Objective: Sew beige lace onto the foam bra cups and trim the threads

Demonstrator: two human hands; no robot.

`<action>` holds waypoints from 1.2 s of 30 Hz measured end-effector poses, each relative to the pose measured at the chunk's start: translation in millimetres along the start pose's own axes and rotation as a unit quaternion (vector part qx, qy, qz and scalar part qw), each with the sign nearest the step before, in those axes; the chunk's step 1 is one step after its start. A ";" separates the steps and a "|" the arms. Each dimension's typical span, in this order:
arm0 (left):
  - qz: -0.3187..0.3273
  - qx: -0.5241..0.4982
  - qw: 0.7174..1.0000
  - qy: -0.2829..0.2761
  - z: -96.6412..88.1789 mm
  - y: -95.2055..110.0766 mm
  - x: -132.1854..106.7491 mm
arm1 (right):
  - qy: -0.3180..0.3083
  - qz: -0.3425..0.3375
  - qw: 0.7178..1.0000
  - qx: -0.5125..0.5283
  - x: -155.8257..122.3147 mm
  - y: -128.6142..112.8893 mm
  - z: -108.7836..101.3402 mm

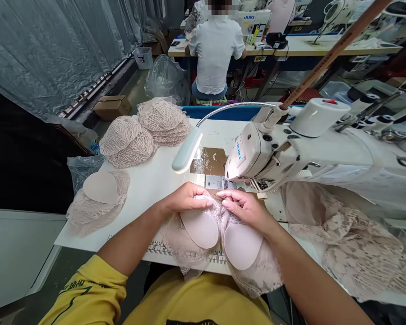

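Observation:
A pale pink lace bra (203, 228) with two smooth foam cups lies across the table's front edge, its lower lace hanging toward my lap. My left hand (193, 198) pinches the upper lace edge by the left cup, thumb on top. Close beside it, my right hand (245, 208) is closed on the lace at the middle, between the cups. Something thin and dark shows by the right fingertips, too small to name. Just beyond both hands are the needle and presser foot of a white sewing machine (253, 151).
Stacked lace cups (126, 142) stand at the back left, and a single lace cup piece (101, 187) lies nearer. A lamp (186, 151) on a bendable neck overhangs the table (155, 180). More lace (355, 239) is heaped at right. A co-worker (216, 54) sits ahead, back turned.

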State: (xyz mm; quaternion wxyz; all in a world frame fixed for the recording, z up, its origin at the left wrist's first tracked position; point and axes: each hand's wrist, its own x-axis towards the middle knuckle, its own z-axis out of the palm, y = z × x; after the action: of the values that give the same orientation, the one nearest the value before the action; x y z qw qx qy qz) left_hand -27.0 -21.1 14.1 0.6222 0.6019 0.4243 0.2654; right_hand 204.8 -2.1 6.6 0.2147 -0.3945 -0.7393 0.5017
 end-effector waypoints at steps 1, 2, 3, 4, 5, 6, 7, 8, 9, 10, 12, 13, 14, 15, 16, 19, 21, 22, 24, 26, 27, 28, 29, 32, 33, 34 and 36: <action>-0.002 -0.007 1.000 0.002 0.5 -0.5 0.3 | -0.002 0.002 1.000 -0.010 0.4 -2.2 0.0; -0.005 -0.013 1.000 0.004 1.1 -1.3 0.7 | -0.002 0.001 1.000 -0.018 0.9 -4.2 0.4; -0.009 -0.018 1.000 0.008 1.7 -2.3 1.2 | -0.004 -0.001 1.000 -0.025 1.5 -6.0 1.2; -0.015 -0.023 1.000 0.010 2.5 -3.3 1.7 | -0.004 -0.006 1.000 -0.030 2.1 -7.5 2.2; -0.021 -0.028 0.999 0.012 3.3 -4.2 2.2 | -0.003 -0.013 0.999 -0.032 2.6 -9.0 3.5; -0.026 -0.034 0.999 0.013 4.2 -5.0 2.7 | -0.003 -0.022 0.999 -0.032 3.0 -10.5 4.9; -0.029 -0.041 0.999 0.013 5.0 -5.5 3.0 | -0.002 -0.033 0.999 -0.029 3.2 -12.0 6.4; -0.032 -0.047 0.998 0.012 5.7 -5.6 3.1 | -0.001 -0.042 0.999 -0.024 3.3 -13.6 7.8; -0.033 -0.052 0.998 0.011 6.2 -5.5 3.1 | 0.001 -0.050 0.999 -0.020 3.3 -15.2 9.0; -0.032 -0.054 0.998 0.009 6.4 -5.2 2.9 | 0.005 -0.056 0.998 -0.017 3.1 -16.6 10.0; -0.026 -0.046 0.999 0.005 6.3 -3.8 2.3 | 0.013 -0.056 0.998 -0.018 2.7 -18.1 11.1; -0.023 -0.041 0.999 0.003 6.1 -3.1 2.1 | 0.016 -0.052 0.998 -0.019 2.5 -18.0 11.3; -0.021 -0.037 0.999 0.002 5.9 -2.4 1.9 | 0.019 -0.048 0.998 -0.020 2.4 -17.2 11.4; -0.019 -0.034 0.999 0.003 6.0 -2.0 2.0 | 0.025 -0.043 0.999 -0.016 2.4 -15.7 11.6; -0.017 -0.034 0.999 0.004 6.2 -1.8 2.3 | 0.032 -0.037 0.999 -0.004 2.5 -13.8 12.0; -0.008 -0.039 0.999 0.001 8.3 -3.1 4.0 | 0.036 -0.011 0.996 0.085 3.8 -8.5 15.4; -0.005 -0.041 0.999 0.001 8.5 -4.2 4.3 | 0.007 0.009 0.992 0.128 5.1 -7.7 18.2; -0.007 -0.034 0.999 -0.006 7.2 -4.3 3.6 | -0.005 0.017 0.992 0.123 5.7 -8.2 19.0; -0.015 0.010 0.999 -0.035 0.3 -3.1 -0.4 | 0.001 0.032 0.997 0.075 6.2 -10.1 18.3; -0.037 0.078 0.993 -0.080 -12.0 -0.1 -7.5 | 0.025 0.053 0.998 0.036 5.6 -12.0 14.7; -0.053 0.106 0.988 -0.099 -19.2 1.8 -11.8 | 0.026 0.061 0.997 0.026 4.8 -12.7 12.4; -0.067 0.124 0.984 -0.107 -26.3 3.7 -16.0 | 0.006 0.061 0.998 0.021 4.0 -13.3 10.3; -0.077 0.132 0.983 -0.102 -32.7 5.6 -19.8 | -0.034 0.054 0.998 0.019 3.2 -13.8 8.8; -0.067 0.123 0.989 -0.035 -43.0 9.6 -26.3 | -0.140 0.029 0.989 0.032 2.6 -14.4 10.1; -0.055 0.118 0.991 -0.013 -42.7 10.4 -26.6 | -0.135 0.025 0.989 0.044 3.4 -14.0 12.5; -0.044 0.112 0.993 0.000 -40.9 10.8 -26.0 | -0.108 0.023 0.992 0.057 4.5 -13.2 15.7; -0.025 0.104 0.994 0.007 -33.8 11.1 -23.4 | -0.035 0.015 0.997 0.070 7.0 -10.7 22.5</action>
State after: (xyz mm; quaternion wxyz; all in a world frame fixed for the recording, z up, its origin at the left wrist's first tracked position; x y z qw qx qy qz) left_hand -65.3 -21.6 32.6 0.5595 0.6508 0.4689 0.2087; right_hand 180.7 -11.4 6.6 0.2081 -0.3720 -0.7035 0.5687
